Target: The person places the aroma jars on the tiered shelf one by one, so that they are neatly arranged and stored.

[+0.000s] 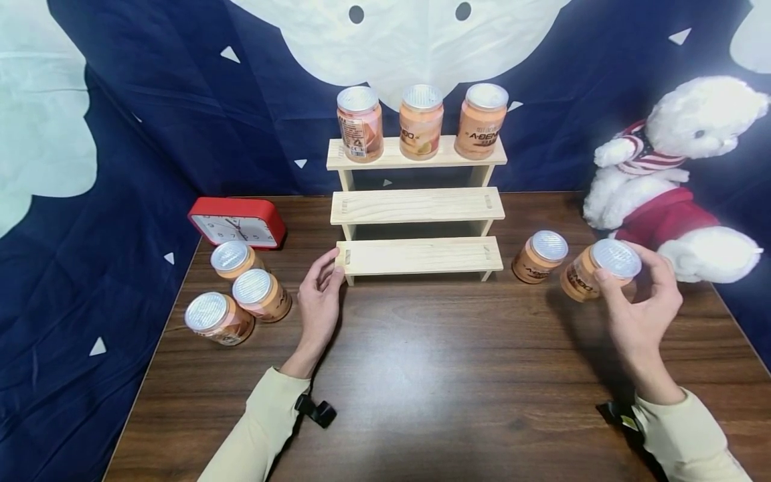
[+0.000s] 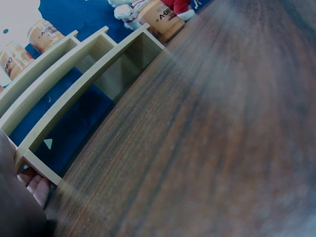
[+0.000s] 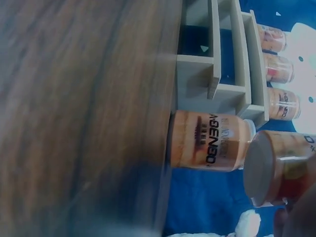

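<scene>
A three-step wooden shelf [image 1: 418, 258] stands at mid-table, with three orange cans [image 1: 421, 124] in a row on its top step. My left hand [image 1: 319, 294] grips the left end of the lowest step between thumb and fingers. Some of its fingers [image 2: 37, 186] show beside the shelf's end leg in the left wrist view. My right hand [image 1: 644, 311] holds a silver-lidded orange can [image 1: 581, 278], thumb on the near side, fingers behind. In the right wrist view this can [image 3: 276, 168] is off the table, its base showing. Another can [image 1: 536, 260] stands right of the shelf.
Three more orange cans [image 1: 262, 298] are grouped at the left of the table. Behind them is a red clock [image 1: 274, 224]. A white plush bear [image 1: 614, 191] in red shorts sits at the back right, close to my right hand. Blue patterned cloth [image 1: 181, 134] hangs behind.
</scene>
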{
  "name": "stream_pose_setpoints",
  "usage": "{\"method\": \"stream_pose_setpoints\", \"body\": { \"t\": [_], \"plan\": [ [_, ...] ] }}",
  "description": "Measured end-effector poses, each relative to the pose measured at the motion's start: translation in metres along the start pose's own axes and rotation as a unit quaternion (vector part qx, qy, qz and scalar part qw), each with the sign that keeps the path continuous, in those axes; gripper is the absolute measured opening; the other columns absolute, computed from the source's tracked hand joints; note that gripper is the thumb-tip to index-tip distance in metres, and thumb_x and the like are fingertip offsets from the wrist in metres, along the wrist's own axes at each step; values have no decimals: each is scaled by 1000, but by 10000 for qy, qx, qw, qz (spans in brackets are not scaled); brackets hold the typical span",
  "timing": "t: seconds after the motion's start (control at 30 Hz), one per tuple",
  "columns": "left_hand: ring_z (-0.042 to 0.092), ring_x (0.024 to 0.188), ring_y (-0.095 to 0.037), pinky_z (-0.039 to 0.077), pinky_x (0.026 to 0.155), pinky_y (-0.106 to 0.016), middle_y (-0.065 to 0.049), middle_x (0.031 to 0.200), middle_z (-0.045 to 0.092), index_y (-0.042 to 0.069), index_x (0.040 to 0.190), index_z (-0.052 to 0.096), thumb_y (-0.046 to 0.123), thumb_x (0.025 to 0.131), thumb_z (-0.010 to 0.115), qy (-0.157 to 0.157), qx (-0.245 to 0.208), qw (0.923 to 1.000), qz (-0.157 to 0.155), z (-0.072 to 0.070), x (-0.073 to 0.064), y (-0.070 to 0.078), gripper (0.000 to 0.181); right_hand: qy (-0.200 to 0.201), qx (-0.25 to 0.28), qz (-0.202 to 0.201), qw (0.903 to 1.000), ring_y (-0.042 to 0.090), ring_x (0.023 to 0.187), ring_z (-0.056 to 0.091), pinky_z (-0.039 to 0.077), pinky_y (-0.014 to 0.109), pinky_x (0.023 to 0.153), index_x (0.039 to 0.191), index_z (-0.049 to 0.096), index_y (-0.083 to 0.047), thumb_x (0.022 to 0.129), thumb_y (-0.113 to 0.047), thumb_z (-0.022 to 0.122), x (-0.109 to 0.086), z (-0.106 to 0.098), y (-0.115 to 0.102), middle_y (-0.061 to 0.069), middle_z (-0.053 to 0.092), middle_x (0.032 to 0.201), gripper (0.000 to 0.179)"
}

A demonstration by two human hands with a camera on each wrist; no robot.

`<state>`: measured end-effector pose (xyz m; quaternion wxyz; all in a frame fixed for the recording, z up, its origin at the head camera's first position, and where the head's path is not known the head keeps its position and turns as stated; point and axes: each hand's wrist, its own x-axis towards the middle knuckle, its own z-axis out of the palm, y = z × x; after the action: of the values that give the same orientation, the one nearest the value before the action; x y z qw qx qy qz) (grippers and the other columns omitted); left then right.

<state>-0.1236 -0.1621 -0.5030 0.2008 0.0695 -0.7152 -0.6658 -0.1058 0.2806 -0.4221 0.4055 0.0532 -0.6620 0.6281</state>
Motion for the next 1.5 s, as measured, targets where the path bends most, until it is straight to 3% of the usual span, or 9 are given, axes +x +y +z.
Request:
{"method": "stream_pose_setpoints", "body": {
  "t": [0.17,0.37,0.5,0.6,0.87,1.1,1.3,1.4,1.5],
  "plan": [
    [73,113,-15,58,93,-19,-15,128,79,12,140,77,13,107,72,-44,-87,9999,86,-3,4,-12,33,-12,3,-158,9999,19,114,63,50,22,96,122,73,19,80,0,86,-2,10,-14,6,77,118,48],
    [74,117,-15,59,99,-22,-1,129,80,24,139,78,14,107,74,-28,-80,9998,-178,-7,12,-33,34,-146,54,-277,9995,19,114,62,49,23,99,121,77,15,81,-7,92,-3,21,-25,10,75,117,48],
    [74,116,-15,60,97,-22,-8,129,80,18,140,78,14,106,76,-38,-170,9998,-13,-6,9,-31,34,-191,91,-317,9993,19,113,61,49,24,100,120,77,16,80,-9,93,-4,28,-31,8,75,117,50],
    [73,115,-16,58,94,-20,-14,129,79,12,141,77,14,107,74,-53,-227,9997,51,-4,4,-18,34,-208,145,-330,9991,19,113,62,49,24,100,120,76,16,80,-10,93,-6,31,-33,8,76,117,51],
    [72,115,-15,57,95,-18,-15,129,79,13,141,77,13,107,72,0,-48,10000,-31,-2,1,-8,34,-303,216,-346,9987,19,112,64,49,24,101,120,74,19,80,-12,93,-8,40,-37,6,76,117,53],
    [74,116,-15,59,97,-21,-5,129,80,21,140,78,13,107,74,-11,-118,9994,-322,-6,11,-32,34,-512,234,-393,9976,19,112,63,48,25,102,120,75,17,80,-12,92,-8,49,-39,5,77,116,52],
    [74,119,-17,60,99,-24,2,128,80,29,139,78,18,107,75,-124,14,9997,-221,-10,14,-47,34,-797,57,-433,9959,17,114,64,47,25,103,122,74,17,81,-11,91,-7,56,-37,3,77,119,53],
    [74,118,-16,59,98,-22,-2,128,80,26,140,77,20,107,75,-108,19,9997,-197,-9,12,-40,34,-942,51,-426,9946,18,117,63,46,26,104,124,73,18,81,-11,90,-8,60,-34,2,76,122,55],
    [73,114,-15,58,92,-19,-8,126,81,19,140,78,17,107,75,-34,23,9999,-120,-5,6,-19,33,-1132,42,-385,9928,18,119,62,47,27,106,128,71,18,83,-11,91,-9,66,-33,1,74,125,57]
  ]
}}
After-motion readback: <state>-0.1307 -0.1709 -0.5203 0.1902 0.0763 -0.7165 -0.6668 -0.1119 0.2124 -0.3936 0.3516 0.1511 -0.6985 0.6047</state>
